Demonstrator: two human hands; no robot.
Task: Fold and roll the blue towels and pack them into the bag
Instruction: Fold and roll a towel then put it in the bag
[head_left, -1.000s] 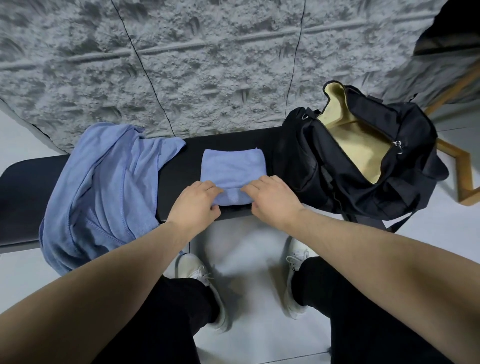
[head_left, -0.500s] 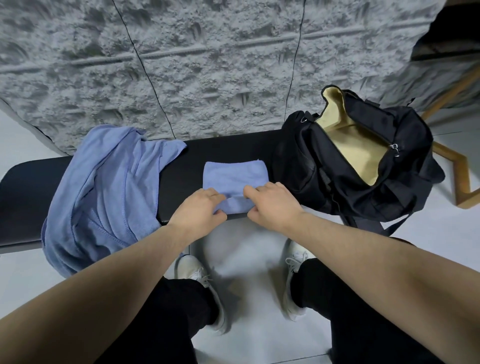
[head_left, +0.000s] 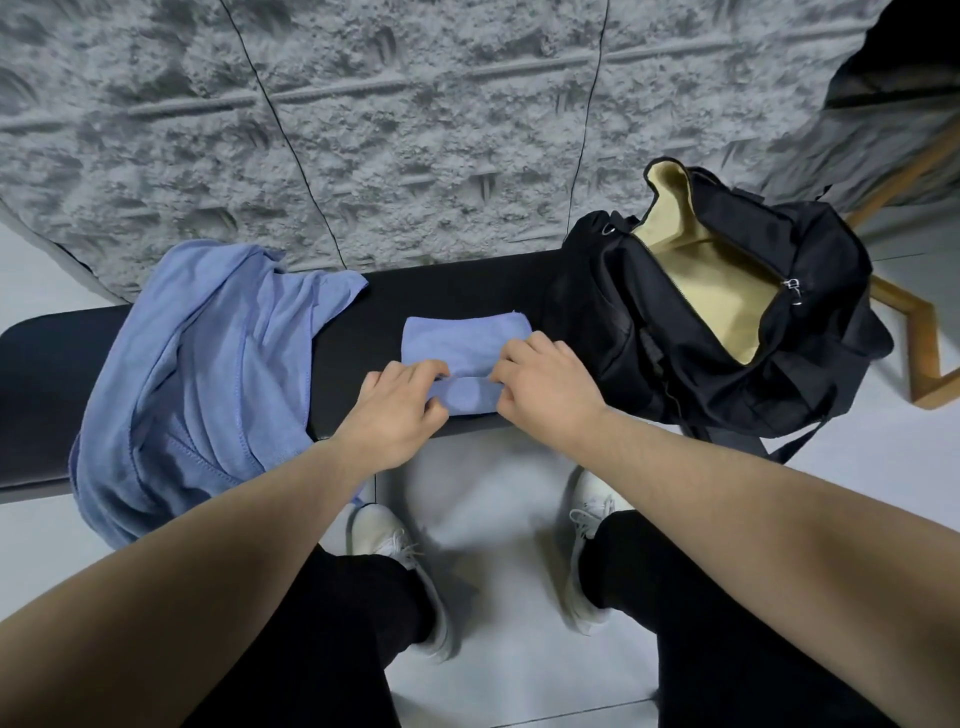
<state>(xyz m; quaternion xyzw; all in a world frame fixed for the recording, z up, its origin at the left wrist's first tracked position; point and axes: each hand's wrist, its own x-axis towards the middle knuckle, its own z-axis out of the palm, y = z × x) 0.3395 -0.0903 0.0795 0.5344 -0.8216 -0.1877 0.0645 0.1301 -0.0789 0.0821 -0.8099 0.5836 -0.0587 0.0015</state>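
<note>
The folded towel (head_left: 467, 343) lay on the black counter (head_left: 41, 384) at the middle of its near edge, between a loose heap of blue towels (head_left: 208, 374) and the bag (head_left: 717, 322). Its nearest part was turned up into a short roll whose long axis ran left to right, along the counter's near edge; the flat remainder stretched away toward the far edge and the grey wall (head_left: 415, 130). The left hand (head_left: 395, 410) held the roll's left end, fingers (head_left: 415, 371) curled over the top and thumb tucked beneath, pinching the cloth. The right hand (head_left: 545, 384) held the right end the same way, fingers curled down onto the roll and thumb at the near side. The two hands were apart, with the middle of the roll showing between them. The heap of towels covered the left part of the counter, spilling over its near edge and reaching the far edge, its nearest fold well clear of the folded towel. The bag stood at the counter's right end, just beside the towel's right edge, its zip open and the tan lining showing, mouth tilted up and toward the right. A strap hung off the near right corner. Below the counter, two white shoes (head_left: 395, 551) rested on the pale floor.
</note>
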